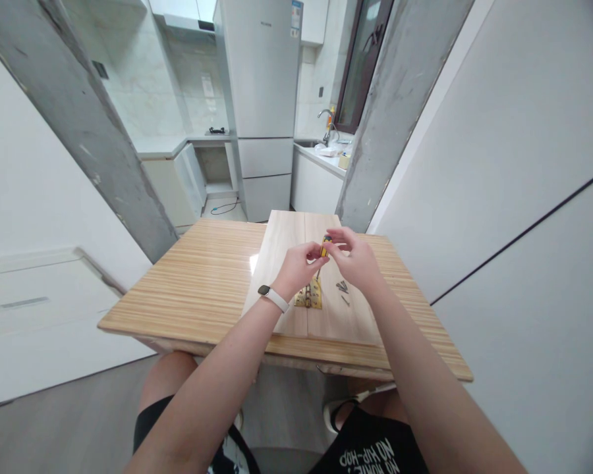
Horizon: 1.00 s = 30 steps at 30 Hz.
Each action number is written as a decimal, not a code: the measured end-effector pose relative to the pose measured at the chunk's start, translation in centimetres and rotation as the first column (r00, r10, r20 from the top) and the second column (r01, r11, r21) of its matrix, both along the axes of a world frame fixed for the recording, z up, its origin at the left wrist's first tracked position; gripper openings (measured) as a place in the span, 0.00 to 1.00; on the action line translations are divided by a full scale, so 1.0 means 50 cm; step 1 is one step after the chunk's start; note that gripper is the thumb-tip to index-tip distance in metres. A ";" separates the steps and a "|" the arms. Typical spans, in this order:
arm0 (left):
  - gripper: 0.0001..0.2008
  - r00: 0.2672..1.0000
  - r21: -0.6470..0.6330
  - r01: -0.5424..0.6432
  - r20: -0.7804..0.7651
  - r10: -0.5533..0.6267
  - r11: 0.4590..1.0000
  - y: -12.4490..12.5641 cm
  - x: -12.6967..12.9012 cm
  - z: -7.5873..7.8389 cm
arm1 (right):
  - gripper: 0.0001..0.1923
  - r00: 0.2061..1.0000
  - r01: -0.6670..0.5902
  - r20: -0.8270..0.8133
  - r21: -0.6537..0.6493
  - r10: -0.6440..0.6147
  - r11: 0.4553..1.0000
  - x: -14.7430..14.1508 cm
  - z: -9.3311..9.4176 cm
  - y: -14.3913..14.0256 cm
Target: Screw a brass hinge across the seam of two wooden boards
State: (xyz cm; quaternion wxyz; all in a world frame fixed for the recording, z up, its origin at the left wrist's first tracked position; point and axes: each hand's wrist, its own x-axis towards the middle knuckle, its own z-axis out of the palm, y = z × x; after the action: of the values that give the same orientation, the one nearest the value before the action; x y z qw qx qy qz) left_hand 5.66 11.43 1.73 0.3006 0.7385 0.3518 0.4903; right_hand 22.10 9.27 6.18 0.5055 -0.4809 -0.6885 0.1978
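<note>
Both hands are holding a small yellow-handled screwdriver (325,246) above two pale wooden boards on the desk.

The screwdriver is standing nearly upright between the two hands, its yellow and black handle at the top and its thin shaft pointing down toward a brass hinge (310,295) that is lying across the seam of the wooden boards (286,243). The left hand (299,266), wearing a white-strapped watch (273,296) on the wrist, is closing its fingers around the lower part of the tool; the right hand (354,258) is pinching the handle from the other side with its fingers curled. A few dark screws (342,290) are lying loose on the board just right of the hinge. The boards are resting on a striped wooden desk (197,283), and a white refrigerator (264,99) is standing well beyond it.
</note>
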 end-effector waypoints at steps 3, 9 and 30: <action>0.07 0.998 -0.028 0.062 -0.016 -0.063 0.998 0.006 -0.005 0.001 | 0.17 0.991 -0.137 -0.017 -0.035 0.136 0.990 0.016 0.004 0.007; 0.07 0.986 -0.031 0.149 -0.073 -0.151 0.988 0.016 -0.008 0.006 | 0.15 0.990 -0.138 0.030 -0.017 0.139 0.990 0.021 0.001 0.007; 0.06 0.988 0.061 -0.157 0.005 0.157 0.986 -0.024 0.029 0.010 | 0.10 0.955 0.269 0.083 0.157 -0.284 0.950 -0.038 -0.004 -0.023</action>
State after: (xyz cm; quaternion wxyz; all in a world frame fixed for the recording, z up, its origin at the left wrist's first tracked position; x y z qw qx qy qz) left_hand 7.12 10.22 2.24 0.2385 0.7173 0.3935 0.5232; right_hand 20.18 8.10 5.99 0.5250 -0.5446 -0.6522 0.0491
